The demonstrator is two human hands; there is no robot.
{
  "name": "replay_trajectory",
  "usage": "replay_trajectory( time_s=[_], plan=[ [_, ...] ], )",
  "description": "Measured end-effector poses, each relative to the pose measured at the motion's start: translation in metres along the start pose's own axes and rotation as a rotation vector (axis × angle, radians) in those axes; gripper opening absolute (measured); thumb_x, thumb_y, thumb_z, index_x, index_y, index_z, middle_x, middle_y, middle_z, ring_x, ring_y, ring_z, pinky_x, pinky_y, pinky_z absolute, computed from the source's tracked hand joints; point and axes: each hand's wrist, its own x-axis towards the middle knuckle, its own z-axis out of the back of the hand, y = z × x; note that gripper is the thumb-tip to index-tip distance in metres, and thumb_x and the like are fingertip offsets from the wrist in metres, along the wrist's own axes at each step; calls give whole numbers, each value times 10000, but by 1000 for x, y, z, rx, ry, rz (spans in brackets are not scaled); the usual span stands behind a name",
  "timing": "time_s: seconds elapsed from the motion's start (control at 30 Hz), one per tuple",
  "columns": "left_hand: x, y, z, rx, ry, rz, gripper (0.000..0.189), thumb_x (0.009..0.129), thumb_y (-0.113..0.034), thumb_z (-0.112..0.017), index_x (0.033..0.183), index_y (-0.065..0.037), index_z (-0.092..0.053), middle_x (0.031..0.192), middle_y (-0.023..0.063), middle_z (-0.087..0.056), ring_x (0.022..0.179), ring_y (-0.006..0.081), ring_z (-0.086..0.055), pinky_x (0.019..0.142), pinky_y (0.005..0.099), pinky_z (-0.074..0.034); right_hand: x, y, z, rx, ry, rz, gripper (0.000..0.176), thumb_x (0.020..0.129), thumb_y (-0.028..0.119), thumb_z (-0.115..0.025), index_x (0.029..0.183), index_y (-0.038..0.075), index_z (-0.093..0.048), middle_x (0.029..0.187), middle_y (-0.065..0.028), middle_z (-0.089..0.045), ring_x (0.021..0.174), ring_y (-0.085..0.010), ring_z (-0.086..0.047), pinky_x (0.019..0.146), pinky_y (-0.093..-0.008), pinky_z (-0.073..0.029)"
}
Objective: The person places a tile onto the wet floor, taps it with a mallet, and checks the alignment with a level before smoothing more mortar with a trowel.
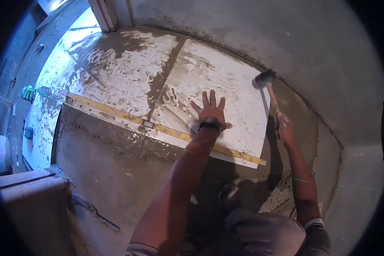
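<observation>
My left hand (212, 112) presses flat with fingers spread on a large white floor tile (243, 94) smeared with wet mortar. A dark watch (210, 122) sits on that wrist. To the right, my right hand (285, 129) is wrapped around the wooden handle of a rubber mallet (264, 79). The mallet's dark head is over the tile's far right corner. A long yellow spirit level (177, 133) lies along the near edge of the tiles, just in front of my left hand, and runs onto the neighbouring tile (128, 55).
Grey walls (320, 42) rise behind and at the right. A green-lit laser level (28, 93) stands at the far left. Wet mortar (111, 141) borders the tiles' near side. A curved tool (96, 213) lies near a wooden structure (34, 185) at lower left.
</observation>
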Motion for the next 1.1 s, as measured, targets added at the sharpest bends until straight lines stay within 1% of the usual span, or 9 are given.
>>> replay_trajectory(
  time_s=[0.23, 0.47, 0.6, 0.7, 0.8, 0.83, 0.93, 1.0, 1.1],
  plan=[
    [1, -1, -2, -6, -4, -4, 1116, 719, -691, -730, 1599, -286, -176, 1681, 113, 22, 1537, 372, 27, 1102, 792, -47, -16, -12, 25, -31, 82, -166, 440, 1032, 478, -493, 988, 63, -633, 599, 12, -481, 444, -91, -467, 397, -279, -367],
    [-2, 1, -8, -26, -76, 13, 1099, 707, -689, -734, 1591, -282, -222, 1680, 114, -32, 1537, 372, -6, 1089, 805, -72, -15, -10, 15, -26, 79, -57, 398, 1029, 462, -514, 966, 86, -630, 629, 29, -499, 455, -72, -457, 392, -279, -346],
    [-3, 1, -7, -23, -79, 8, 1093, 702, -678, -744, 1588, -286, -236, 1678, 114, -55, 1536, 370, -32, 1086, 809, -83, -19, 4, 6, 47, 49, -64, 398, 1029, 461, -524, 1017, 78, -632, 635, 51, -471, 478, -46, -426, 406, -239, -326],
    [-4, 2, -7, -21, -82, 6, 1092, 697, -681, -746, 1585, -289, -245, 1677, 114, -63, 1537, 365, -38, 1091, 803, -87, -10, 14, -10, 179, 32, 67, 361, 1044, 427, -509, 1031, 89, -633, 625, 45, -480, 469, -43, -445, 395, -235, -322],
    [-4, 1, -8, -25, -88, 6, 1093, 695, -685, -746, 1584, -290, -248, 1677, 114, -63, 1537, 362, -36, 1095, 801, -86, -16, 31, -34, 198, 109, 7, 373, 1040, 430, -515, 1024, 78, -638, 616, 40, -479, 467, -43, -446, 403, -232, -333],
    [-3, 2, -8, -26, -91, 9, 1092, 694, -688, -745, 1583, -291, -249, 1677, 114, -62, 1538, 360, -35, 1096, 800, -84, -8, 15, -40, 107, 156, 8, 386, 1039, 440, -515, 1021, 77, -645, 612, 38, -480, 464, -48, -446, 413, -232, -345],
    [-3, 3, -8, -29, -81, 6, 1087, 699, -691, -741, 1583, -292, -249, 1677, 112, -58, 1538, 359, -34, 1097, 800, -80, -15, 11, -46, 115, 205, 18, 374, 1039, 437, -516, 1018, 88, -649, 612, 40, -486, 464, -54, -449, 424, -239, -361],
    [-4, 3, -8, -24, -85, 10, 1087, 704, -698, -734, 1584, -291, -243, 1678, 110, -52, 1538, 360, -31, 1098, 800, -77, -19, 11, -47, 72, 222, -56, 384, 1031, 450, -528, 1016, 87, -651, 607, 45, -481, 467, -52, -442, 431, -246, -364],
    [-4, 2, -7, -14, -69, 4, 1094, 704, -711, -725, 1587, -293, -232, 1678, 108, -50, 1537, 363, -32, 1097, 801, -78, -13, -17, -50, 56, 204, 62, 452, 1001, 546, -532, 1009, 112, -659, 608, 64, -471, 477, -38, -422, 441, -230, -346]
  ],
)
